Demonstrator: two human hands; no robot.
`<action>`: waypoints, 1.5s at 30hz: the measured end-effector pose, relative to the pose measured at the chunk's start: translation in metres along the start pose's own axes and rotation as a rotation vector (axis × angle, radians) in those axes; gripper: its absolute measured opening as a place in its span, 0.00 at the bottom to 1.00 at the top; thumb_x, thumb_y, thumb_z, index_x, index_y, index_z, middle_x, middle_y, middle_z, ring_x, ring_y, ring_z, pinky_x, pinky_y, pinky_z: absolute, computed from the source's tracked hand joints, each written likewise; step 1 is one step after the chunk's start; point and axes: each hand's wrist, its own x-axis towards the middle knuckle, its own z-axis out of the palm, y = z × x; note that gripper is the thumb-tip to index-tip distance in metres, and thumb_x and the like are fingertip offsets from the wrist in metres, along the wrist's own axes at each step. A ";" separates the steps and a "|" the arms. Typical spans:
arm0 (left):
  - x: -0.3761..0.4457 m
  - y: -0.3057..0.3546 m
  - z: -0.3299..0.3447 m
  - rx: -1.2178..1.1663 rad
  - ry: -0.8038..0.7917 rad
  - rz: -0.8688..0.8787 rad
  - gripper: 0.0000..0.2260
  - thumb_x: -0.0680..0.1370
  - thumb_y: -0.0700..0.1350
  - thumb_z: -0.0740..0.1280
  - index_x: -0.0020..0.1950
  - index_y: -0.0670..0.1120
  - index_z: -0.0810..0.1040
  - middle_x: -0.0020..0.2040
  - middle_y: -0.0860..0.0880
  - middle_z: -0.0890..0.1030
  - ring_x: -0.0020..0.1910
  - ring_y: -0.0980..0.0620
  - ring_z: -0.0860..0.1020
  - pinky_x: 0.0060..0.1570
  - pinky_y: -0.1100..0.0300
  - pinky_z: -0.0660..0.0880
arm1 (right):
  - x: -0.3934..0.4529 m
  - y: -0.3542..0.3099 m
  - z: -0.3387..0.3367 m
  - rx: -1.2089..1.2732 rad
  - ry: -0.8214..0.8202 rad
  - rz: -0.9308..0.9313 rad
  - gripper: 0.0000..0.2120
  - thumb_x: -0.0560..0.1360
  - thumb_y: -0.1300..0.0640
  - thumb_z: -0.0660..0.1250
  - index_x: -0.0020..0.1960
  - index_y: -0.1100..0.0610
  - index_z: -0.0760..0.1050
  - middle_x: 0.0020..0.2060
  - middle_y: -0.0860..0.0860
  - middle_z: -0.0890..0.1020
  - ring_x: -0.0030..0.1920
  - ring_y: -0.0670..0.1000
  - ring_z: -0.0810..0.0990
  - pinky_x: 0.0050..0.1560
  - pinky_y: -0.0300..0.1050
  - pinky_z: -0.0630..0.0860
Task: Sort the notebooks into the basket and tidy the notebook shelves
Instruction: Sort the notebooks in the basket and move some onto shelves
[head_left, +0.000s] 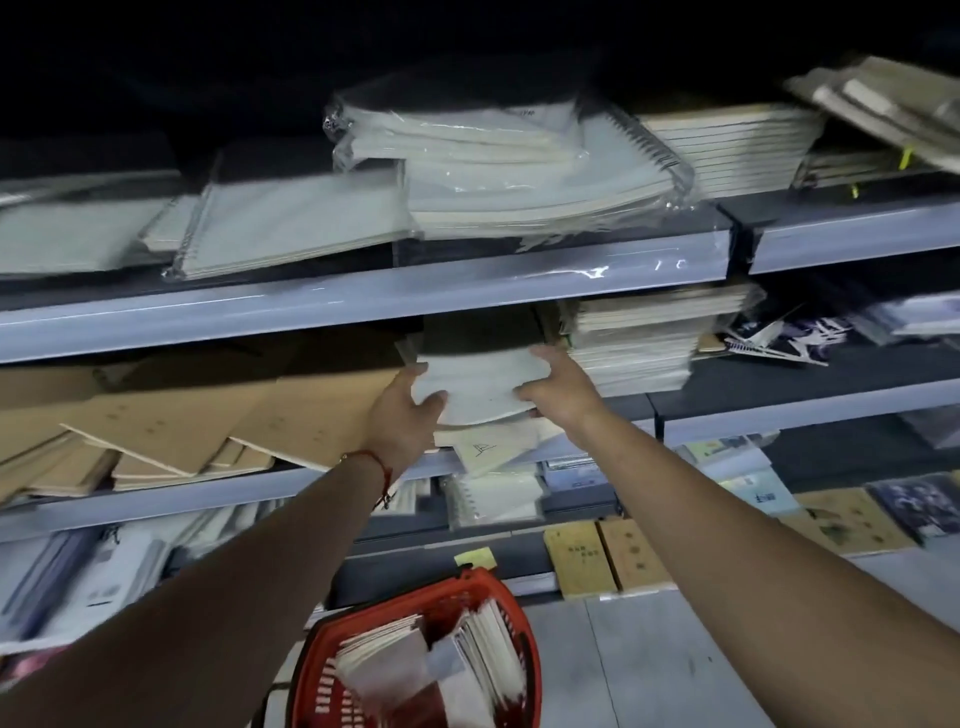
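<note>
A white notebook (480, 384) lies on top of a small pile on the middle shelf (779, 410). My left hand (408, 421) grips its left edge, thumb on the cover. My right hand (558, 387) grips its right side, thumb on top and fingers along the far edge. Under it a second white notebook (493, 447) juts over the shelf front. A red basket (431, 660) stands on the floor below, holding several notebooks on edge.
Brown kraft notebooks (182, 431) lie scattered at the left of the middle shelf. A tall stack (639, 343) stands right of my hands. Wrapped spiral notebooks (498, 166) fill the upper shelf. Lower shelves hold mixed notebooks (602, 558). Grey floor lies at the right.
</note>
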 end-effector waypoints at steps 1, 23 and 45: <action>0.007 -0.001 0.001 0.112 -0.017 0.028 0.20 0.82 0.50 0.65 0.74 0.50 0.71 0.54 0.57 0.79 0.42 0.54 0.80 0.45 0.65 0.76 | 0.006 0.005 0.000 -0.141 0.046 -0.051 0.23 0.75 0.66 0.69 0.69 0.56 0.72 0.61 0.53 0.75 0.56 0.54 0.79 0.52 0.42 0.77; -0.030 -0.052 -0.015 0.694 -0.153 0.318 0.16 0.83 0.52 0.57 0.69 0.55 0.74 0.51 0.47 0.85 0.48 0.45 0.82 0.44 0.55 0.77 | -0.010 0.038 -0.001 -1.137 0.027 -0.346 0.20 0.83 0.48 0.56 0.73 0.51 0.68 0.79 0.55 0.53 0.73 0.58 0.63 0.73 0.53 0.60; -0.190 -0.369 -0.097 0.695 -0.486 -0.434 0.16 0.82 0.53 0.58 0.66 0.51 0.77 0.63 0.46 0.80 0.62 0.44 0.79 0.59 0.55 0.75 | -0.150 0.215 0.213 -1.156 -0.584 0.039 0.23 0.78 0.48 0.65 0.71 0.50 0.72 0.68 0.52 0.76 0.67 0.55 0.74 0.65 0.43 0.71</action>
